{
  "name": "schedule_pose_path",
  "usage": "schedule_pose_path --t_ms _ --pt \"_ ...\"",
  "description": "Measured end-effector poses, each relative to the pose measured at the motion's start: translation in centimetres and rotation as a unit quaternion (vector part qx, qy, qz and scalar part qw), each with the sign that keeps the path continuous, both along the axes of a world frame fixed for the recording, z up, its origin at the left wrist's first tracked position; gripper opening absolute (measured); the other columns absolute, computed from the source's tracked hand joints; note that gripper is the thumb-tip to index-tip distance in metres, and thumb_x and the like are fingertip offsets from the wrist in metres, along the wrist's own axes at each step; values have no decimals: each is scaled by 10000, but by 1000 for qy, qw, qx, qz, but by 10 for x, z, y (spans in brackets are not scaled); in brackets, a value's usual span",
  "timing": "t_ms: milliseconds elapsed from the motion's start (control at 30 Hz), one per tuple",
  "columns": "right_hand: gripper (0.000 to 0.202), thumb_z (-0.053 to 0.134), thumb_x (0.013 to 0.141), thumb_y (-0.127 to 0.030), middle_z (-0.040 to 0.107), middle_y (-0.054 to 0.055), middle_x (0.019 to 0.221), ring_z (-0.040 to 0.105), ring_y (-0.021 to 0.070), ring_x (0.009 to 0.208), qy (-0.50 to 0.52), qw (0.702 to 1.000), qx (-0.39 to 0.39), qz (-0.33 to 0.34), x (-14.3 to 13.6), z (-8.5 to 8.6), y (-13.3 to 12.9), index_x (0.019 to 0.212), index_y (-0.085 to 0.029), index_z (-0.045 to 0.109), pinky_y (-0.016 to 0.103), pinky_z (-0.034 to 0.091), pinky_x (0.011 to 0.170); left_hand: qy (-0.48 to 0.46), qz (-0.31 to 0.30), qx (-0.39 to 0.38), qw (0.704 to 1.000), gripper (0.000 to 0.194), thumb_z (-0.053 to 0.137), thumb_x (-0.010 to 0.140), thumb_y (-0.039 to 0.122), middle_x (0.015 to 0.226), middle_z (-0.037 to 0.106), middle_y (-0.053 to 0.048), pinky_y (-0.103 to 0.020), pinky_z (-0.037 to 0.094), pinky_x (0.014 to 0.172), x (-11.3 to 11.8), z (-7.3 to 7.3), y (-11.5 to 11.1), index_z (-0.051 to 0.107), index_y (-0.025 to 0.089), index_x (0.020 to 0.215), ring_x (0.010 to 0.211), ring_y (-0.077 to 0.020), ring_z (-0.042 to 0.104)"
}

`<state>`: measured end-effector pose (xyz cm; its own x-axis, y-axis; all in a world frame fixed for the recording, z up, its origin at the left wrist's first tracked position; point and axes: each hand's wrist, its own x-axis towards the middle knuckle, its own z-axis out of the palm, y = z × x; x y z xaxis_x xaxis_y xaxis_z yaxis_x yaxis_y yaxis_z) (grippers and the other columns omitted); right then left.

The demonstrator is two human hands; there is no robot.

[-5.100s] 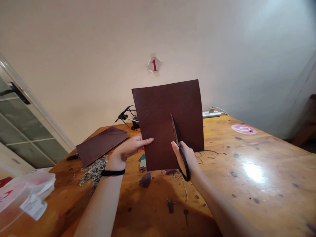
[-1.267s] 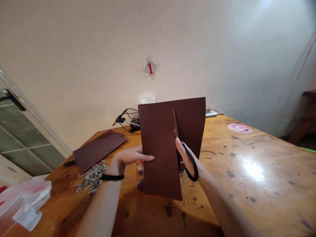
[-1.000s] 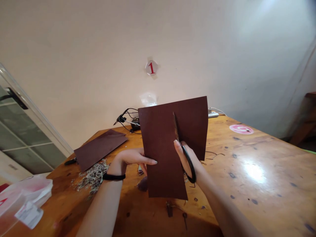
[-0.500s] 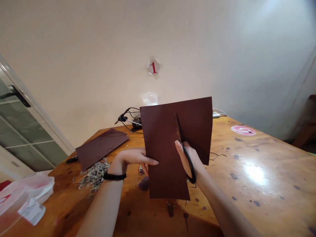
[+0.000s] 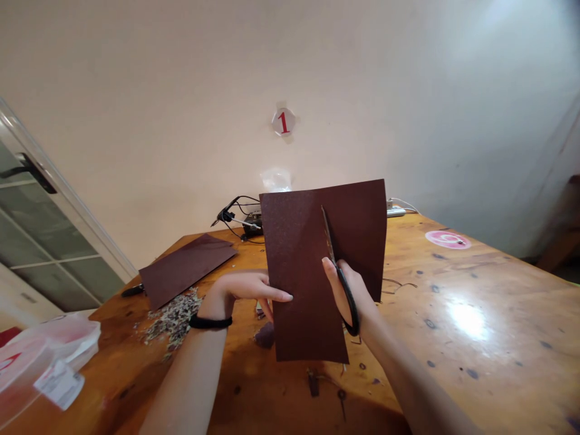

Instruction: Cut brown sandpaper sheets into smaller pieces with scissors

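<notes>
Brown sheet (image 5: pixel 296 254), long axis upright; scissors (image 5: pixel 329 242) tip-up

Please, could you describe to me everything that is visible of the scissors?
The scissors have a slim, dark blade, metal by its look, with brownish marks, and a black looped handle. They are held in the right hand, the thumb through the loop. The blade points up and slightly left along the near face of the brown sheet, its tip below the top edge; the sheet is split beneath. The other blade is hidden, probably behind the sheet.
</notes>
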<state>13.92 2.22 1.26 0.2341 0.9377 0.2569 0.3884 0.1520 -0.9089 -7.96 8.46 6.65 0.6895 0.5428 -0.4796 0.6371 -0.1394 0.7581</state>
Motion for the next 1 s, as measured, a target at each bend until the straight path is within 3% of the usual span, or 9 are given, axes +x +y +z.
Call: schedule_pose_path --t_ms 200,467,800,1000 --pt "494 406 822 -707 581 32 578 574 224 574 -2 1000 4 -11 0 2 -2 641 -248 437 313 416 551 -15 -3 -12 1000 455 699 757 561 904 756 -58 -300 533 701 -1 -1 1 742 193 1022 772 -220 703" --pt "531 325 855 -709 664 99 728 620 275 719 -5 1000 -10 -1 -2 3 -4 725 -230 514 344 458 626 -5 27 -6 1000 420 728 710 586 878 753 -42 -294 520 672 1 0 1 756 199 871 750 -213 699" --pt "500 392 829 -722 554 7 571 533 204 571 0 1000 14 17 0 -2 0 655 -253 409 306 387 556 -18 38 -27 999 388 737 730 536 881 761 -32 -284 527 680 -1 -1 2 753 214 947 750 -200 702" --pt "526 374 816 -760 578 6 633 563 211 635 54 998 21 36 1 -3 0 715 -245 413 315 408 598 -26 18 -21 999 334 718 760 513 848 760 -32 -298 531 731 2 1 -2 761 204 879 746 -205 705"
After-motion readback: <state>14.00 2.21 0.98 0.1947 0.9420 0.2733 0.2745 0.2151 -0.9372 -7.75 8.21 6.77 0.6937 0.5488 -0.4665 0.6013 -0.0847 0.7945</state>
